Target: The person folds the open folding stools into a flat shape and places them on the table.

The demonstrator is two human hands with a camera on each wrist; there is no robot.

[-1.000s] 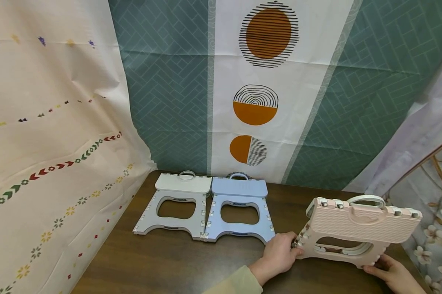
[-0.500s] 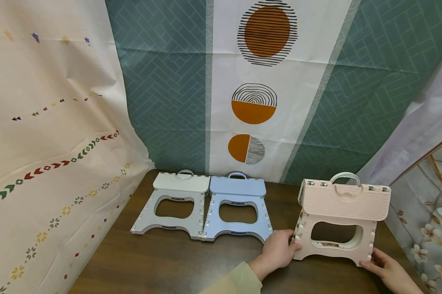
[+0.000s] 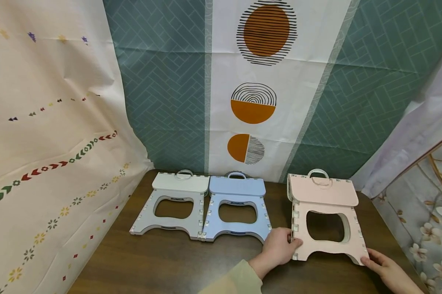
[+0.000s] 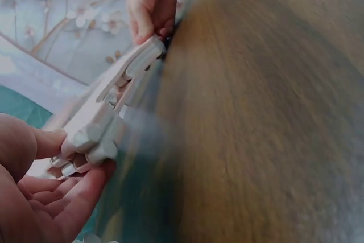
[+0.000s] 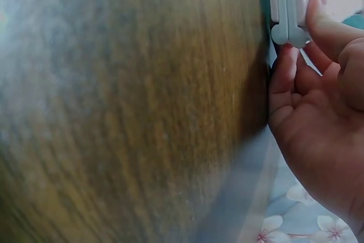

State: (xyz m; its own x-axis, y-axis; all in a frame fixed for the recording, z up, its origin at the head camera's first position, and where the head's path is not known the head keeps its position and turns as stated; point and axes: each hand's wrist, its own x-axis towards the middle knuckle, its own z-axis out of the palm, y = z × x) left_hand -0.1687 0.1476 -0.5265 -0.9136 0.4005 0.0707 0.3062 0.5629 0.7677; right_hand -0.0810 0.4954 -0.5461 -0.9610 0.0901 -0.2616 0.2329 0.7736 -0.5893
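In the head view, a pink folding step stool [image 3: 324,190], folded flat, leans back at the right of the table with its carry handle at the far end. My left hand [image 3: 279,247] pinches its near left edge, thumb on top and fingers beneath. At the near right corner, my right hand [image 3: 384,267] grips the leg. The left wrist view shows the stool's layered edge [image 4: 91,129] between left thumb and fingers. The right wrist view has the leg end [image 5: 289,4] between right thumb and fingertips. Left of it lie a blue folded stool [image 3: 237,186] and a whitish-grey one [image 3: 180,182].
The dark wooden table [image 3: 162,261] runs back to a green and white patterned cloth [image 3: 162,102]. A cream cloth [image 3: 59,134] hangs at the left, a floral cloth [image 3: 423,216] at the right. The blue and whitish-grey stools lie side by side.
The pink stool has swung left and away, tilting back from a more upright pose to a flatter one. Both hands have kept hold of it. The other two stools stay put.
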